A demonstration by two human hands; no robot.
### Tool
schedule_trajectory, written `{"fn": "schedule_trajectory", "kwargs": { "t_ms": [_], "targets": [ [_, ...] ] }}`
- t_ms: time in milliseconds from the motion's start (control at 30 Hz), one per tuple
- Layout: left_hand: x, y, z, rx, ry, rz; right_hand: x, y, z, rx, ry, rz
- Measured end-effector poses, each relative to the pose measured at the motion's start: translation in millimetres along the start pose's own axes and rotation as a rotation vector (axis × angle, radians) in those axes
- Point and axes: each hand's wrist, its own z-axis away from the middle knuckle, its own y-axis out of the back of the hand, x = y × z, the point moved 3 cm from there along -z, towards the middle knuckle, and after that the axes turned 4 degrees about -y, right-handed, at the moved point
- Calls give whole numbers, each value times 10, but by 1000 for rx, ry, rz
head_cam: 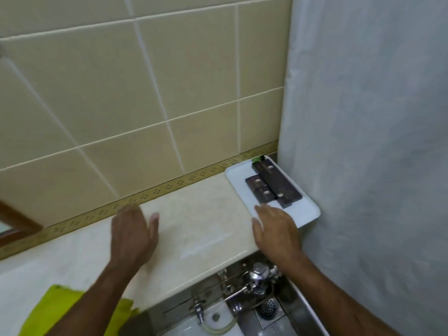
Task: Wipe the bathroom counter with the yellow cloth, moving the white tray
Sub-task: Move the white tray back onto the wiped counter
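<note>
Head view, rectangular white tray [308, 212] (glossy), marbled counter [194, 214]

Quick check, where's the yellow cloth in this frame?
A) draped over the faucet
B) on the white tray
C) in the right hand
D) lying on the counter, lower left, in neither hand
D: the yellow cloth lies on the counter at lower left, partly hidden by the left forearm; the left hand is open and empty above the counter, and the right hand is at the near edge of the white tray.
</note>
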Motion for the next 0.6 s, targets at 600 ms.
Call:
{"fn": "schedule_trajectory", "kwargs": {
  "t_ms": [600],
  "targets": [
    [2164, -1135, -1831, -219, 411, 551, 1357, -293, 38, 179, -1375, -814]
  ]
}}
